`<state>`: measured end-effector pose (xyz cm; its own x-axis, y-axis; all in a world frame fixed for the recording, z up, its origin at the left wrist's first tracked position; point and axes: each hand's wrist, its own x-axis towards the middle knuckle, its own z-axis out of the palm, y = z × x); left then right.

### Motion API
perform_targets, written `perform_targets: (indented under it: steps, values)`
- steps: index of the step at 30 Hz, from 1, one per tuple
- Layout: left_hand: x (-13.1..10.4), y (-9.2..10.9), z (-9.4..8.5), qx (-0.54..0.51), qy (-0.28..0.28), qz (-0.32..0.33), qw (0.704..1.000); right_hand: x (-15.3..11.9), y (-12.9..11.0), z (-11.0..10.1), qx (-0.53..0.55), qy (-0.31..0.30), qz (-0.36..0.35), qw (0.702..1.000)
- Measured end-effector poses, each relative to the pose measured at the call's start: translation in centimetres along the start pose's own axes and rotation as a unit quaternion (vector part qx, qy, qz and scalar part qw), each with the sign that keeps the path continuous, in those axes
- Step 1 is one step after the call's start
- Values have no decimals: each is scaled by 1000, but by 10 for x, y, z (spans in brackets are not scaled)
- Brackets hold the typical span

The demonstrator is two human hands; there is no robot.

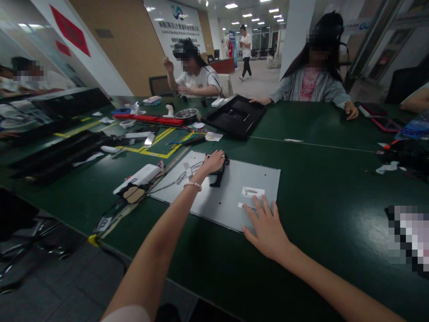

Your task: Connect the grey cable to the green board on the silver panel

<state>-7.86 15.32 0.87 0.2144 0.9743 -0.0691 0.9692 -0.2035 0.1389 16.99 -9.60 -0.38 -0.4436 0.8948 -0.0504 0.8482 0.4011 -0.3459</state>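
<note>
A flat grey metal panel lies on the green table in front of me, with white labels, small holes and grey cables taped at its left part. Near the panel's far edge, a black bracket-like piece sits on the metal. My left hand, with a beaded bracelet at the wrist, is closed over the top of that piece and hides much of it. My right hand is open, its fingers spread over the panel's near right corner beside the labels.
To the left of the panel stand a white power strip and cables. A black plastic frame lies across the table, under a co-worker's hand. Farther back are a metal bowl, a red strip and loose wires. Other people sit around the table.
</note>
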Motion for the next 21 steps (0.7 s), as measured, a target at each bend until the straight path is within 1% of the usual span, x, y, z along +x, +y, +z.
perform_targets:
  steps: [2, 4, 6, 8, 9, 10, 12, 14, 16, 18, 21]
  values:
    - [-6, -7, -4, -6, 44, -11, 999, 0, 0, 1, 2, 2, -1, 1000]
    - [-15, -24, -9, -15, 84, -26, 996, 0, 1, 2, 4, 2, -2, 1000]
    - [-27, -49, -16, -25, 115, -45, 992, 0, 1, 2, 6, 1, -1, 1000]
    - [-40, -78, -24, -33, 147, -73, 986, 0, 2, 2, 8, -4, -1, 1000]
    - [-46, -91, -27, -38, 157, -94, 982, 0, 2, 2, 8, -7, -1, 1000]
    - [-51, -104, -30, -47, 154, -116, 980, 0, 2, 2, 8, -10, 0, 1000]
    - [-60, -121, -33, -89, 121, -156, 976, 0, 2, 1, 6, -14, 2, 1000]
    - [-66, -129, -35, -135, 83, -170, 973, -1, 2, 1, 3, -14, 3, 1000]
    - [-69, -131, -35, -153, 71, -160, 972, -1, 1, 2, 2, -11, 3, 1000]
    - [-69, -131, -36, -146, 84, -146, 975, -1, 1, 2, 2, -8, 3, 1000]
    - [-63, -136, -44, -159, 108, -152, 970, -1, 0, 2, 5, -6, 5, 1000]
